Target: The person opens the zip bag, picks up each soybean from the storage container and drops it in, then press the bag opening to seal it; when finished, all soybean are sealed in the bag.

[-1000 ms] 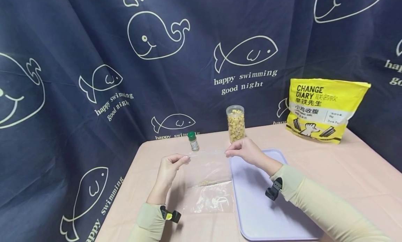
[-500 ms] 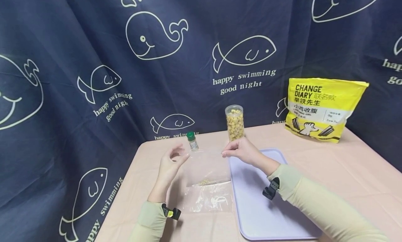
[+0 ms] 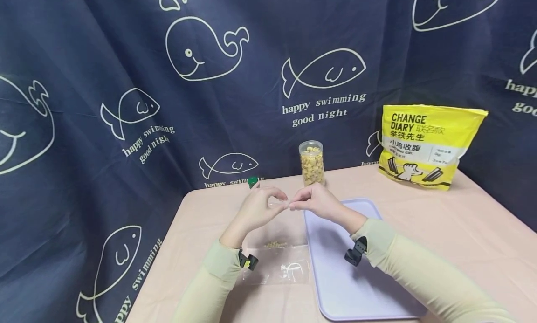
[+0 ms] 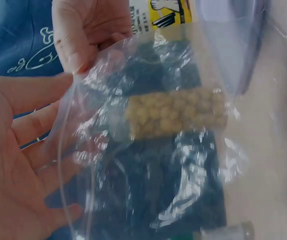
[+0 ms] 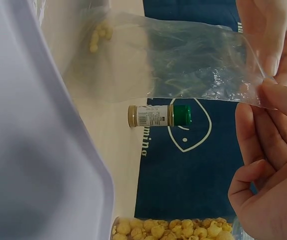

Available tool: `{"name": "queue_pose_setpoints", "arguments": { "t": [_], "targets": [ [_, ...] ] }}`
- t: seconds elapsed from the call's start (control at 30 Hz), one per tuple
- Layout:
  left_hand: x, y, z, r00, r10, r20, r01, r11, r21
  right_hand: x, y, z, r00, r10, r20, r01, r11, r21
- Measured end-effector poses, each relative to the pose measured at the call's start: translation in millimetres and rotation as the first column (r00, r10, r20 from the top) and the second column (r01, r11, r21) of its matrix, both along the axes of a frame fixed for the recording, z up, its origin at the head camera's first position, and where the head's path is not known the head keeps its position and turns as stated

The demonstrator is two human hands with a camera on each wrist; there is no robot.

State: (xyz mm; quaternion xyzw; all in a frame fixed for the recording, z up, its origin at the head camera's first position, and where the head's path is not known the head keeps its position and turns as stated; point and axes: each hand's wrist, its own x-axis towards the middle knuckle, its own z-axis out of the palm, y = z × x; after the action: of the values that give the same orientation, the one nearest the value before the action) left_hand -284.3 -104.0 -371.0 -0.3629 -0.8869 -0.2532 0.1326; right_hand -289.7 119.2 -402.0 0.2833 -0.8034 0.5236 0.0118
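A clear zip bag (image 5: 198, 60) hangs between my two hands, with several small yellow pieces (image 5: 101, 36) near its bottom. My right hand (image 3: 320, 202) pinches a top corner of it between thumb and fingers. Close beside that grip, my left hand (image 3: 257, 210) pinches the same zip edge with thumb and index finger. Its other fingers spread behind the film in the left wrist view. Through the bag there, a clear jar of popcorn (image 4: 178, 112) shows. From the head, my left hand hides most of a small green-capped bottle (image 5: 158, 115), seen whole in the right wrist view.
A pale purple tray (image 3: 348, 276) lies on the pink-covered table right of the bag. Clear shiny plastic (image 3: 291, 269) lies flat in front of my hands. At the back right stands a yellow snack pouch (image 3: 428, 146). A dark blue patterned curtain (image 3: 235, 113) hangs behind.
My left hand let go of the bag's left corner, then moved right along the top edge to my right hand. The right hand keeps its pinch. The green-capped bottle became mostly covered.
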Motion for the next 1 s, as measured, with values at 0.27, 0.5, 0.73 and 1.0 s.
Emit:
{"name": "queue_pose_setpoints", "arguments": {
  "t": [0.27, 0.5, 0.73, 1.0],
  "targets": [
    [0.0, 5.1, -1.3, 1.0, 0.022, 0.018, -0.021, 1.0, -0.02, 1.4, -1.3, 1.7, 1.0, 0.013, -0.006, -0.013, 1.0, -0.015],
    [2.2, 6.3, -2.8, 1.0, 0.021, -0.016, -0.022, 0.998, -0.055, 4.4, 0.7, 2.8, 1.0, -0.018, -0.005, 0.018, 1.0, -0.006],
    [4.8, -2.5, -4.3, 0.998, 0.0, -0.06, -0.004, 0.998, -0.066, 8.1, 0.7, 4.8, 1.0, -0.01, 0.002, 0.01, 1.0, 0.001],
    [5.6, -23.1, -6.9, 0.995, 0.021, -0.095, -0.03, 0.995, -0.091, 7.3, 3.8, 3.2, 1.0, 0.001, 0.029, -0.001, 1.0, -0.015]
  ]
}}
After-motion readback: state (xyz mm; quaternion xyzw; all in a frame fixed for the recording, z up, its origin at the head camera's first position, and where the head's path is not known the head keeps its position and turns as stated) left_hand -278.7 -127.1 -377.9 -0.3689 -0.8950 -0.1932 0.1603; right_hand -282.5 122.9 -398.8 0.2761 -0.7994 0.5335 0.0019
